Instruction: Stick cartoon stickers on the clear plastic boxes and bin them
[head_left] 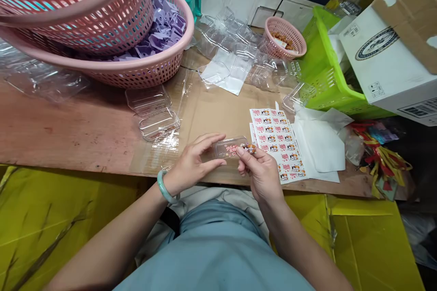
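My left hand [196,159] holds a small clear plastic box [221,148] by its edges, thumb at the near side and fingers at the far side. My right hand [261,168] pinches a cartoon sticker [251,148] between thumb and fingers, over the box's right end. Pink lettering and small cartoon animals show across the box; how much of the sticker touches the plastic is unclear. Just right of the box, partly behind my right hand, lies a sticker sheet [278,138] printed with rows of pink lettering and cartoon cats.
Clear plastic boxes [159,122] lie at left, more [225,32] in a heap behind. Pink baskets [133,72] with purple pieces stand at left. A small pink basket [283,50], a green basket [317,63], a carton [392,54] and white paper [321,145] are to the right.
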`<move>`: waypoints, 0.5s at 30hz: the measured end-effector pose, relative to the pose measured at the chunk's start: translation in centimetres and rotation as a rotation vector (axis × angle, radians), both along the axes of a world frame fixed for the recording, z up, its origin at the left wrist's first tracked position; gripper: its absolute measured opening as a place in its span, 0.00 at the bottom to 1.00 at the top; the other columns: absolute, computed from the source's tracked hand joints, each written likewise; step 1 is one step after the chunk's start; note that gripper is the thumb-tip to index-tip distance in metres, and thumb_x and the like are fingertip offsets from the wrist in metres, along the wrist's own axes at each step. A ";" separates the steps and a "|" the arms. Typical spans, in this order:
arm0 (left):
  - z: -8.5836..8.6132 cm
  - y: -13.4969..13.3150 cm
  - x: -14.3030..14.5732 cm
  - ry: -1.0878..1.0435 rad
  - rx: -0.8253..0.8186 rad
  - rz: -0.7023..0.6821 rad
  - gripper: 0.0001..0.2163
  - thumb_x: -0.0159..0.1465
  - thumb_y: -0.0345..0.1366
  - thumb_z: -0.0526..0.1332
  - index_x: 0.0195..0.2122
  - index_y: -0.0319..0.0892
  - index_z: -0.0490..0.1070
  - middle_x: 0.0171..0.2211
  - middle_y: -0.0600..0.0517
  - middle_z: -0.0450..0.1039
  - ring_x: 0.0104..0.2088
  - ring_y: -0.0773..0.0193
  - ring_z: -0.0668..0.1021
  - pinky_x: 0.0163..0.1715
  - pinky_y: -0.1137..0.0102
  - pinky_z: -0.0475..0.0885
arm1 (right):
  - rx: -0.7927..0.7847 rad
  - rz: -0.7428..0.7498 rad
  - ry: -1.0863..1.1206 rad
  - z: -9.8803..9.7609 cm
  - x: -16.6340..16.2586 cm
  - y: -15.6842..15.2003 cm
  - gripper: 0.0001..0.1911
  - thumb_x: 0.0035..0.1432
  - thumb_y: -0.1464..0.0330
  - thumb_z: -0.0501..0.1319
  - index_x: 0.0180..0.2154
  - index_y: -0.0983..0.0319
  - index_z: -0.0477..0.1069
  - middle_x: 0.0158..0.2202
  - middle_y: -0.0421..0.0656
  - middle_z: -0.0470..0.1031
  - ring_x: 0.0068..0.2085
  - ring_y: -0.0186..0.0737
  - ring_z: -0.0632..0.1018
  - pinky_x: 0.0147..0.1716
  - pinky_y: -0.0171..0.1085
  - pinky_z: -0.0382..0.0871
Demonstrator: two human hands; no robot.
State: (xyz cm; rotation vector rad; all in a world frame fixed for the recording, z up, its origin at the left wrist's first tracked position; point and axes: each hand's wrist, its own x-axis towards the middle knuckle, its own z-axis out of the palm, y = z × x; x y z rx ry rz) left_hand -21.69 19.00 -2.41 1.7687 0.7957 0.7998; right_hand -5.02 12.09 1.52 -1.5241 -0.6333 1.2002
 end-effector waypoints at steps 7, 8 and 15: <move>0.1 0.0 0.0 -0.035 -0.029 0.017 0.25 0.58 0.39 0.67 0.57 0.47 0.69 0.56 0.45 0.71 0.57 0.55 0.72 0.57 0.59 0.69 | -0.009 0.016 0.026 -0.2 -0.5 0.2 0.13 0.50 0.59 0.70 0.31 0.63 0.77 0.16 0.35 0.68 0.19 0.27 0.65 0.20 0.29 0.58; 0.1 0.0 0.0 -0.035 -0.030 0.021 0.25 0.58 0.39 0.67 0.57 0.47 0.69 0.56 0.45 0.71 0.57 0.55 0.72 0.57 0.59 0.69 | -0.011 0.016 0.017 -0.1 -0.6 0.2 0.13 0.50 0.59 0.70 0.31 0.63 0.77 0.16 0.34 0.68 0.19 0.27 0.64 0.20 0.29 0.58; 0.1 0.1 0.0 -0.035 -0.026 0.021 0.24 0.57 0.40 0.68 0.56 0.46 0.70 0.55 0.45 0.72 0.56 0.55 0.73 0.56 0.59 0.69 | -0.032 0.049 -0.019 0.0 -0.4 0.4 0.14 0.49 0.59 0.70 0.29 0.63 0.76 0.15 0.34 0.68 0.18 0.28 0.65 0.20 0.30 0.59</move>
